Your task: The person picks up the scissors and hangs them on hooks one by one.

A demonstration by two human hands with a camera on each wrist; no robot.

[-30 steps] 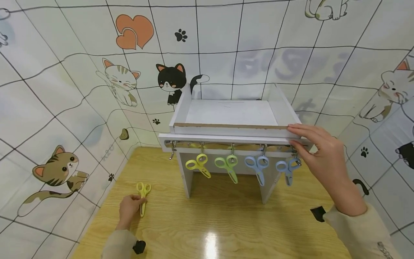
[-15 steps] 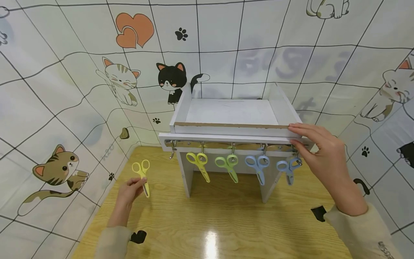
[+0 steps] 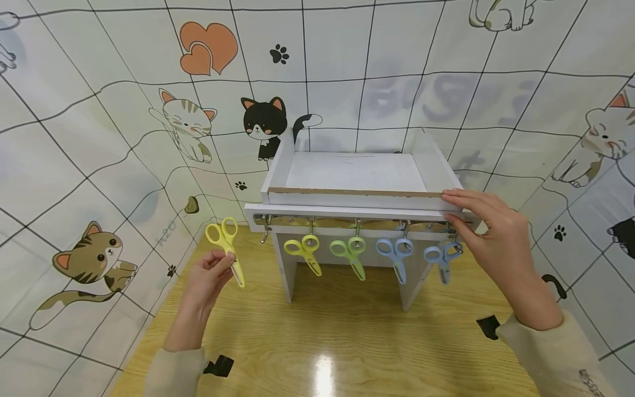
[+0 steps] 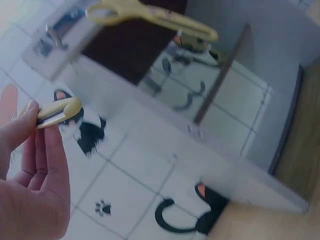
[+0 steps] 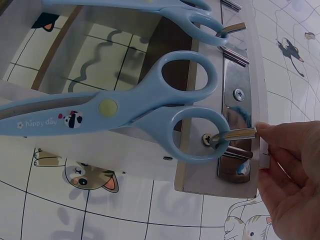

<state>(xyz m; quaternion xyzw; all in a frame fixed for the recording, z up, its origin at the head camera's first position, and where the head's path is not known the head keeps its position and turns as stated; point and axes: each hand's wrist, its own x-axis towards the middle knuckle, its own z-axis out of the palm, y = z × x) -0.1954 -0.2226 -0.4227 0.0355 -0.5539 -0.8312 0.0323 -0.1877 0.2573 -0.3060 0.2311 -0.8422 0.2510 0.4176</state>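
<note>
My left hand (image 3: 205, 281) pinches yellow scissors (image 3: 231, 253) between thumb and fingers near the pivot. Their handle loops point up and the blades slant down, left of the white wooden rack (image 3: 317, 199). The left wrist view has these scissors (image 4: 59, 112) nearly end-on in the left hand (image 4: 37, 170). With thumb below and fingers above, my right hand (image 3: 498, 237) grips the rack's front edge at its right end. Along the rack's metal hook strip hang yellow scissors (image 3: 306, 256), green scissors (image 3: 351, 255) and two blue pairs, the right-hand blue scissors (image 5: 107, 107) close to the right thumb.
A metal hook (image 3: 264, 234) sits at the strip's left end, nearest the held scissors. The rack stands on a wood-grain table (image 3: 278, 347) on two side panels. Behind and beside it rises a tiled-pattern wall covering (image 3: 337, 60) with cartoon cats.
The yellow scissors have been lifted off the table by my left hand and carried up and slightly right, toward the rack. My right hand stays in place on the rack.
</note>
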